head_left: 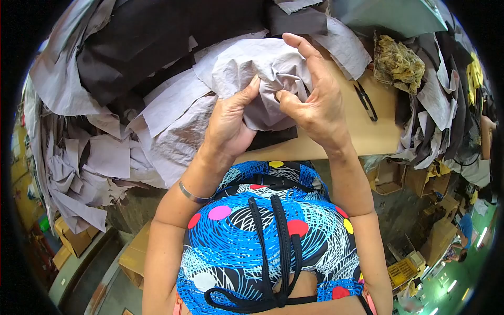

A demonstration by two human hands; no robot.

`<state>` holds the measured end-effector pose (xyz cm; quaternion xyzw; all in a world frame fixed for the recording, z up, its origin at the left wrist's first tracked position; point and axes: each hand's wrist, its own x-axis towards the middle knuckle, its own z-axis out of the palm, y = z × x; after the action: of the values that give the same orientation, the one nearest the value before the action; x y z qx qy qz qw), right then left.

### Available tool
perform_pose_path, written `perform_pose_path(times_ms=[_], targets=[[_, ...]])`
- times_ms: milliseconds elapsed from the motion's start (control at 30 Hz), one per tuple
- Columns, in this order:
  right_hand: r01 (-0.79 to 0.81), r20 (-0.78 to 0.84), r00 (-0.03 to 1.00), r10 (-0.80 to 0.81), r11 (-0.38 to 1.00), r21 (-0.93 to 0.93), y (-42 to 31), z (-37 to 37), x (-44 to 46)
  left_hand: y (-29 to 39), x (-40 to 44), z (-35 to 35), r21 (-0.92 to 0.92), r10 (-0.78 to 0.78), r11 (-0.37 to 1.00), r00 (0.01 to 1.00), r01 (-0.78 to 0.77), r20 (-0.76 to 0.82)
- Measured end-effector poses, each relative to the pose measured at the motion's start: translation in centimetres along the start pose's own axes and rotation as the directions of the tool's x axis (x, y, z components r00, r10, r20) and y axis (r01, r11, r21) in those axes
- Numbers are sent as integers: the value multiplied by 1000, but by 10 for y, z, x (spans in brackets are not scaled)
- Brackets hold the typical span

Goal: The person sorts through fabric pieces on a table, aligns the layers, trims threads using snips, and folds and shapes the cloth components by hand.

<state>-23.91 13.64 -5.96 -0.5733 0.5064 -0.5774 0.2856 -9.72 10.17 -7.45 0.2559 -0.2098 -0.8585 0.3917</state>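
A crumpled light grey cloth piece (pixel 236 63) is held up in both hands over the table. My left hand (pixel 231 118) has its thumb pressed on the front of the cloth, with its fingers hidden behind. On the right side, my right hand (pixel 317 97) pinches a fold of the same cloth between thumb and curled fingers, its index finger stretched upward. Black thread snips (pixel 366 101) lie on the tan tabletop (pixel 375 136) to the right of my right hand. Beneath and left of the cloth are more grey pieces (pixel 181 121).
Dark cloth (pixel 131 47) is heaped at the upper left, and grey scraps (pixel 107 155) hang off the left edge. A bag of yellowish threads (pixel 399 63) sits at the upper right. Cardboard boxes (pixel 389 176) and a yellow crate (pixel 402 272) stand below right. Another person (pixel 464 233) is at far right.
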Motion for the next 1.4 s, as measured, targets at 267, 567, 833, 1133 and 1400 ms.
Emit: perform_pose_path(times_ms=[267, 567, 833, 1133, 1400], targets=[[-65, -13, 998, 68, 987, 147, 7, -3, 0, 5, -5, 11, 441, 154, 886, 988, -142, 9], [-184, 69, 983, 171, 943, 279, 7, -6, 6, 10, -1, 8, 537, 116, 835, 993, -116, 33], [-153, 115, 984, 136, 976, 155, 3, -8, 9, 16, -3, -1, 542, 38, 839, 999, -46, 25], [-264, 226, 950, 215, 941, 211, 2, -11, 9, 12, -4, -3, 338, -11, 941, 1000, 18, -23], [-211, 253, 948, 194, 977, 42, 0, -12, 12, 14, -2, -4, 205, -132, 970, 991, 130, -4]])
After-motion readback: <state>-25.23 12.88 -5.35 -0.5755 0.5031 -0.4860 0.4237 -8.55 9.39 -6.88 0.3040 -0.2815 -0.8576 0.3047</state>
